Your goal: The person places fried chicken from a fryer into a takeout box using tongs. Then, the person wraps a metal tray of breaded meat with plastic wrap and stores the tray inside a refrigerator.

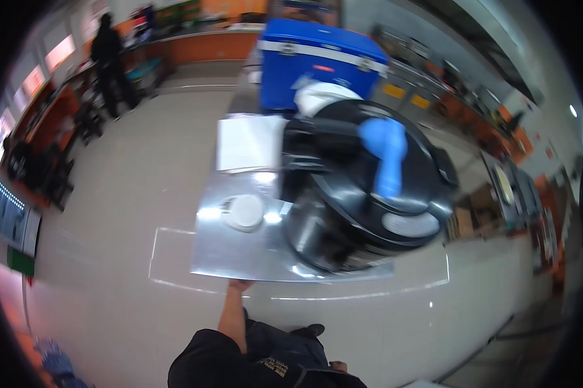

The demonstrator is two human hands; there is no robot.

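My left hand (242,284) reaches out to the near edge of a shiny metal table (223,255) and grips it; the fingers are partly hidden by the edge. Low in the view, beside my dark clothing, a small part of my right hand (338,366) shows, its fingers not visible. A large black lidded pot (330,226) stands on the right of the tabletop. A blurred blue object (390,155) lies on its lid. Left of the pot sit a round white item (245,212) and a white sheet or stack of paper (249,142).
Behind the pot stands a blue cooler box (324,61) with a white bowl-like item (327,97) before it. A person in dark clothes (108,61) stands far left near counters. Shelves (511,187) with goods line the right. Pale tiled floor (123,194) surrounds the table.
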